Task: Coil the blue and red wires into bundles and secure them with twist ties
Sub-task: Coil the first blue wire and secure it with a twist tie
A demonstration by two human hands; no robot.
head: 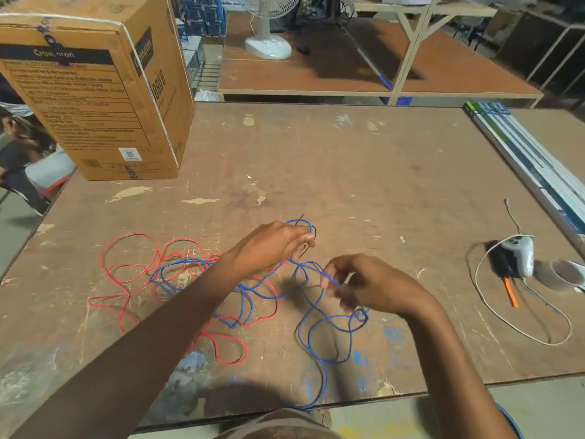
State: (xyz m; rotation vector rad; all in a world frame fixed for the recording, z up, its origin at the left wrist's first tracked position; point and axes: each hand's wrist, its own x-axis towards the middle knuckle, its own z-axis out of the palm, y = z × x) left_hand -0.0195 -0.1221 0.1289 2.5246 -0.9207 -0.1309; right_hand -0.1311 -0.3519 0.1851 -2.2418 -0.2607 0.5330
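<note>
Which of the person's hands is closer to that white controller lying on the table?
The right hand. It works the blue wire near the table's middle, with bare table between it and the white controller at the right. The left hand is farther left, beyond the right.

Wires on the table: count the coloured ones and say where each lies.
2. The red wire sprawls loose at left-centre. The blue wire tangles across it, runs through the left hand and right hand, and trails off the near edge.
</note>
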